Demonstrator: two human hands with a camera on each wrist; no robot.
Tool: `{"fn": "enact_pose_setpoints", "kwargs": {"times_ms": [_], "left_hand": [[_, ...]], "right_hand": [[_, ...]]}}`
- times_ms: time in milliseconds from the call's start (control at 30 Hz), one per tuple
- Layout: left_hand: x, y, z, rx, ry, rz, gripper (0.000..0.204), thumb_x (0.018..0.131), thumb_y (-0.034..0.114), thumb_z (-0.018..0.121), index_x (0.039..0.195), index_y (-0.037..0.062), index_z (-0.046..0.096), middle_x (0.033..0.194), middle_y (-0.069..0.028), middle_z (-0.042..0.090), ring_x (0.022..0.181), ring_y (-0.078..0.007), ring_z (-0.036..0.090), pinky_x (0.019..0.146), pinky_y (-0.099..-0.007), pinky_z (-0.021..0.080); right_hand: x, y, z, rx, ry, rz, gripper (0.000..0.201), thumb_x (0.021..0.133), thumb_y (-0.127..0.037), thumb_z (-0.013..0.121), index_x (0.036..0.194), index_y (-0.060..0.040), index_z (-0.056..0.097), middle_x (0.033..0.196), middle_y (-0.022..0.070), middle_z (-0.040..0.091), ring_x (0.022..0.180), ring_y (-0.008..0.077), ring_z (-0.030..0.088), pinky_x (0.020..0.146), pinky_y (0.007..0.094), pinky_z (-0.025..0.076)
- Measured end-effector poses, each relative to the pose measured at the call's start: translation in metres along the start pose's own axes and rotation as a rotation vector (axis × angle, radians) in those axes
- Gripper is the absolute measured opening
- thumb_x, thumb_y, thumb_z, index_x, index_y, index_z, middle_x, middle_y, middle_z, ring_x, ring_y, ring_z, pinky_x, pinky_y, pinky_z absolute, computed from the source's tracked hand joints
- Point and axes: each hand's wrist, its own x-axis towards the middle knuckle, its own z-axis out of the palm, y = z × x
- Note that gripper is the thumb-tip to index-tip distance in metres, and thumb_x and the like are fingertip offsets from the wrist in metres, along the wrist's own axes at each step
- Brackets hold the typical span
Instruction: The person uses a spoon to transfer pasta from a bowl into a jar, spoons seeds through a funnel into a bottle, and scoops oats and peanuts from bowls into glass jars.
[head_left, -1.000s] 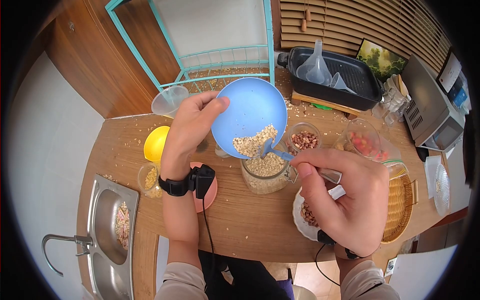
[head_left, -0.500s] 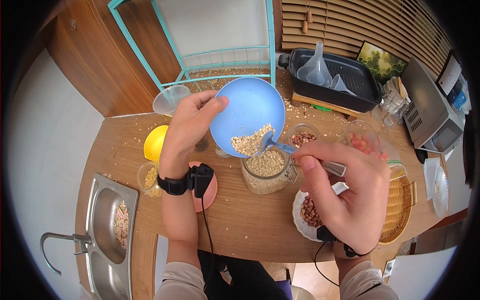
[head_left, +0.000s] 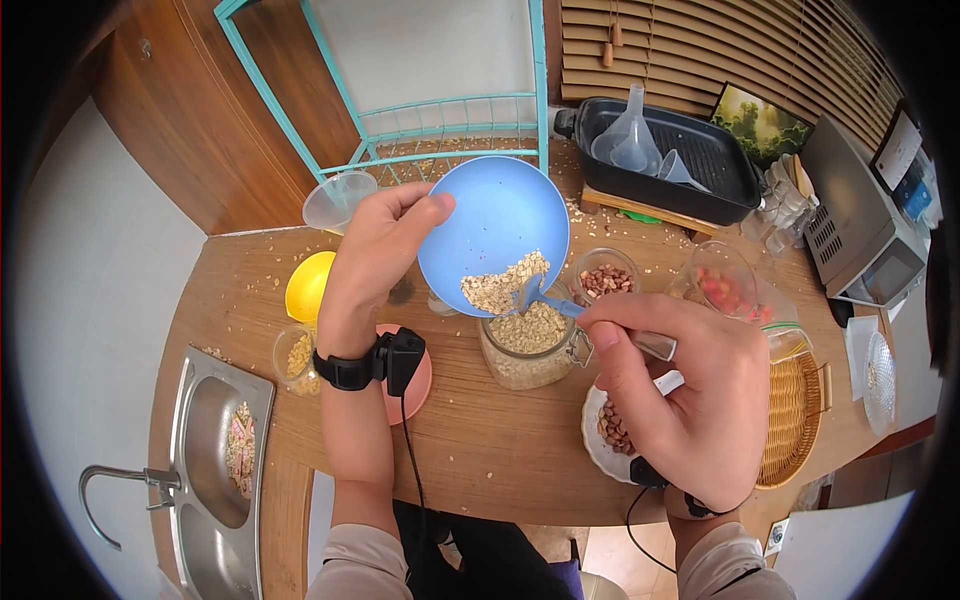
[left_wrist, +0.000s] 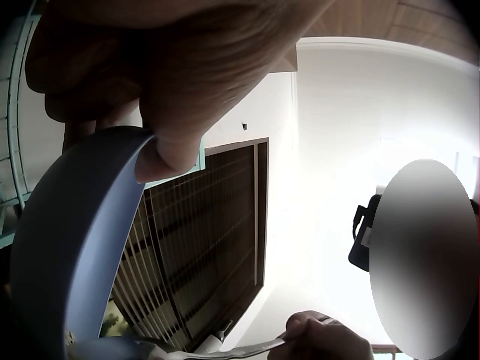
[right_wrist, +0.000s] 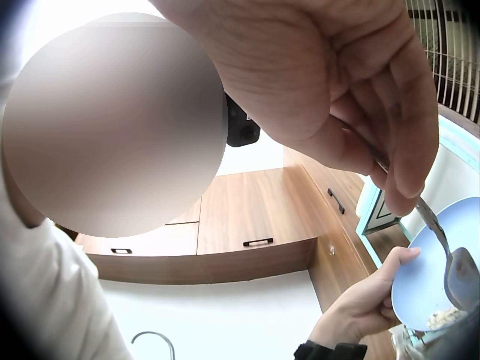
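My left hand (head_left: 385,240) grips the left rim of a shallow blue bowl (head_left: 495,215), thumb on the inner side. The bowl leans toward me, its lower edge over the mouth of a clip-top glass jar (head_left: 527,365) of oats. A small heap of oats (head_left: 505,285) lies along that lower edge. My right hand (head_left: 690,390) pinches the handle of a metal spoon (right_wrist: 442,236) between thumb and fingers. The spoon's head rests among the oats at the bowl's lower right edge. In the left wrist view, the bowl (left_wrist: 79,232) appears edge-on, beneath the thumb.
Around the jar stand a cup of chopped nuts (head_left: 605,280), a white dish of nuts (head_left: 605,450), a pink plate (head_left: 415,385) and a yellow bowl (head_left: 310,285). A wicker basket (head_left: 797,420) sits right, a sink (head_left: 215,440) left, a black pan (head_left: 665,165) behind.
The spoon and my right hand have shifted slightly left, the spoon's head staying by the oats. The bowl, held by my left hand, stays nearly still over the jar.
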Motion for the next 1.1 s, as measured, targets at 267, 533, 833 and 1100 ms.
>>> {"fn": "enact_pose_setpoints", "kwargs": {"times_ms": [267, 533, 833, 1100], "left_hand": [[0.001, -0.001, -0.002, 0.016, 0.022, -0.006, 0.036, 0.092, 0.025, 0.063, 0.109, -0.0063, 0.068, 0.091, -0.0028, 0.067, 0.083, -0.0084, 0.058, 0.075, -0.0244, 0.046], [0.0, 0.001, -0.003, 0.005, 0.026, -0.005, 0.033, 0.092, 0.025, 0.063, 0.106, -0.0054, 0.068, 0.088, -0.0011, 0.066, 0.081, -0.0077, 0.057, 0.073, -0.0241, 0.045], [-0.002, 0.004, -0.003, 0.024, 0.005, 0.007, 0.033, 0.094, 0.023, 0.061, 0.106, -0.0057, 0.068, 0.087, -0.0007, 0.065, 0.08, -0.0072, 0.056, 0.073, -0.0244, 0.045], [0.001, -0.004, -0.003, -0.013, -0.011, 0.048, 0.035, 0.094, 0.024, 0.061, 0.111, -0.0063, 0.067, 0.092, -0.0036, 0.067, 0.083, -0.0087, 0.059, 0.075, -0.0246, 0.047]], "right_hand": [[0.0, -0.001, 0.001, 0.001, 0.032, 0.01, 0.008, 0.085, -0.004, 0.067, 0.093, -0.0008, 0.069, 0.073, 0.011, 0.068, 0.053, 0.0185, 0.067, 0.048, 0.0278, 0.05], [0.0, -0.007, -0.002, 0.045, 0.05, 0.119, 0.01, 0.09, -0.003, 0.065, 0.093, 0.0047, 0.07, 0.077, 0.0076, 0.072, 0.061, 0.0119, 0.068, 0.056, 0.0202, 0.051], [0.004, -0.001, 0.002, 0.013, 0.068, 0.052, 0.011, 0.092, -0.005, 0.065, 0.094, 0.0049, 0.07, 0.076, 0.0066, 0.071, 0.057, 0.0103, 0.066, 0.052, 0.0191, 0.047], [0.002, -0.001, -0.001, 0.051, 0.067, 0.132, 0.01, 0.089, -0.007, 0.069, 0.095, 0.0011, 0.069, 0.079, 0.0124, 0.071, 0.062, 0.0192, 0.07, 0.052, 0.0269, 0.053]]}}
